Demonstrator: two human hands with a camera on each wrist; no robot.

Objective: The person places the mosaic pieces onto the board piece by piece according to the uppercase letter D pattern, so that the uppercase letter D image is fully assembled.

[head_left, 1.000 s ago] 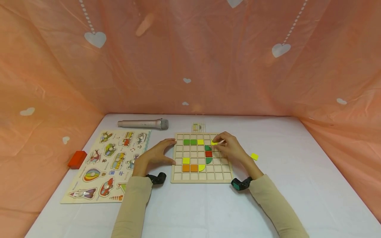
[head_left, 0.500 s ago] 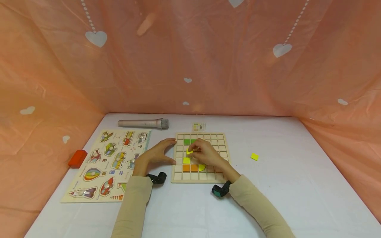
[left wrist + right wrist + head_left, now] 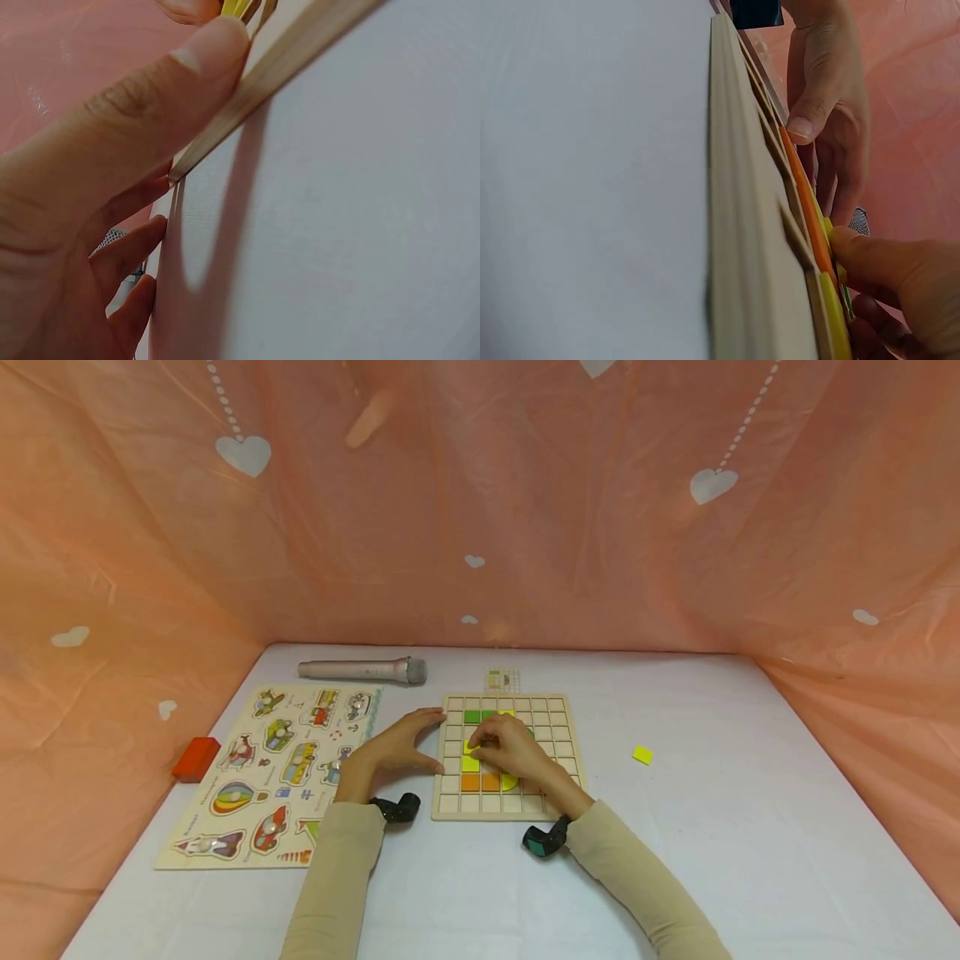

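Note:
A gridded wooden board (image 3: 455, 807) lies in the middle of the table with coloured tiles in its cells. My right hand (image 3: 519, 753) reaches over it and pinches a small yellow tile (image 3: 467, 747) between thumb and fingertips. That tile is right at the cell above a yellow square (image 3: 470, 765). Below are two orange squares (image 3: 480, 782), and green squares (image 3: 472, 717) show near the top. The hand covers part of the pattern. My left hand (image 3: 397, 747) touches the board's left edge, thumb and fingers spread; its thumb (image 3: 214, 49) overlaps the wooden rim in the left wrist view.
A loose yellow tile (image 3: 642, 755) lies right of the board. Behind the board is a small pattern card (image 3: 502, 681). To the left are a picture puzzle board (image 3: 251, 781), a microphone (image 3: 356, 671) and a red block (image 3: 197, 760). Pink curtains surround the table.
My right hand has carried the yellow tile from the board's upper right to its left side, then lowered it close over a cell. My left hand has stayed in place.

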